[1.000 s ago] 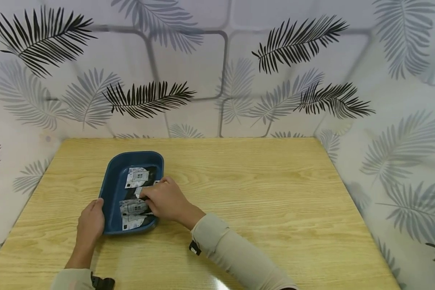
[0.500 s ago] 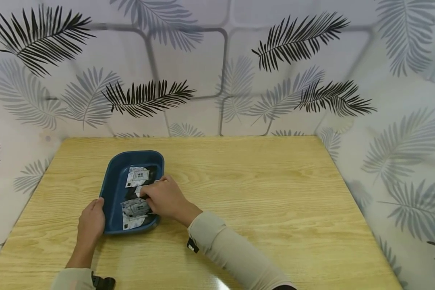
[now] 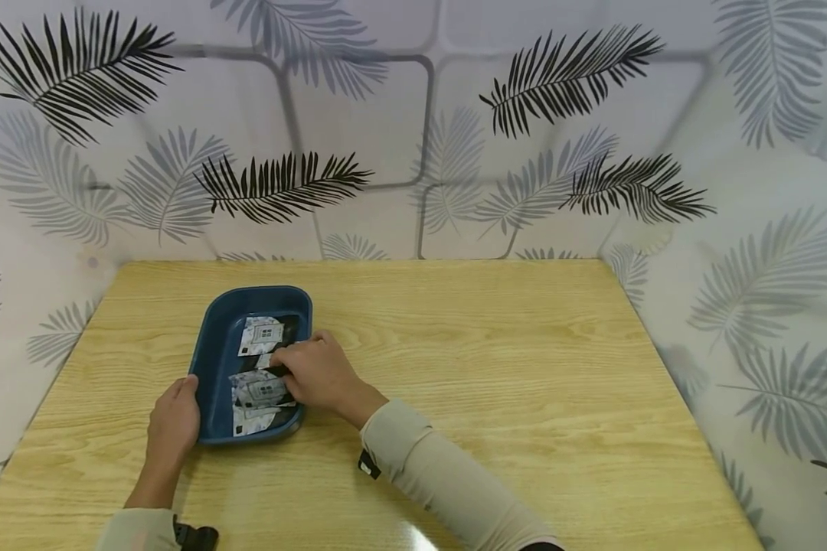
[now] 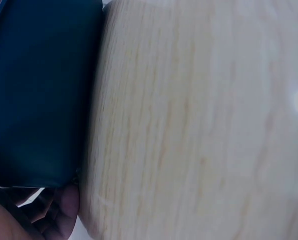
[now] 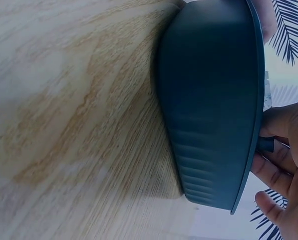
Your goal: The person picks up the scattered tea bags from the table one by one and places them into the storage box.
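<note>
A dark blue tray [image 3: 215, 402] sits on the left part of the table, with several black-and-white printed sachets in a column inside it. My left hand [image 3: 174, 417] grips the tray's left side near the front corner, the thumb at the rim; in the left wrist view its curled fingers [image 4: 64, 212] show beside the tray wall. Over the right rim reaches my right hand [image 3: 320, 375], pinching the black end of one sachet [image 3: 260, 390]. That black end [image 5: 266, 144] shows between the fingers in the right wrist view. Another sachet [image 3: 262, 335] lies behind it, and one [image 3: 251, 421] in front.
The tray stands on a wood-grain table [image 3: 496, 367]. A wall [image 3: 358, 130] with a leaf pattern rises behind the table's back edge and along its sides. Straps with small black devices [image 3: 196, 537] are on both wrists.
The pinched sachet has shifted slightly right and tilted within the tray, and my right hand has moved a little to the right with it. The left hand and the tray stay in place.
</note>
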Demonstrator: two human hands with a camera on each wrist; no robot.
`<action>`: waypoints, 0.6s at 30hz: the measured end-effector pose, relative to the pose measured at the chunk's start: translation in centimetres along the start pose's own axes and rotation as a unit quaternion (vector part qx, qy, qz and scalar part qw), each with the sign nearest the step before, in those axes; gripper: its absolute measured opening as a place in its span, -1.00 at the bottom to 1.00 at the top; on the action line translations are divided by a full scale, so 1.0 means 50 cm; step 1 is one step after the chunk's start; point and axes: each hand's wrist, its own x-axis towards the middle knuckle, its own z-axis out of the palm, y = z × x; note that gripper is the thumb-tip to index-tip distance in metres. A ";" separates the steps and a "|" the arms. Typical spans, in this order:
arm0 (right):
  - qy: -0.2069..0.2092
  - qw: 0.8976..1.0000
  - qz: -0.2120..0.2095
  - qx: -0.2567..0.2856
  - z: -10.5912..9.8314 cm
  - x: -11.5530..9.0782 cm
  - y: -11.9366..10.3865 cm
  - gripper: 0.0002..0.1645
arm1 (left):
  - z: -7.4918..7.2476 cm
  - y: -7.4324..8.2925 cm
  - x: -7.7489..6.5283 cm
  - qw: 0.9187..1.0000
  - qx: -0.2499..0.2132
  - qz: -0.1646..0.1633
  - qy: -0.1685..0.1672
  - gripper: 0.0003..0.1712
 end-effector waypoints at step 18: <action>0.057 0.998 0.013 -0.013 -0.001 -0.008 0.016 -0.69 | -0.007 -0.004 0.005 1.000 0.006 -0.002 0.001 -0.18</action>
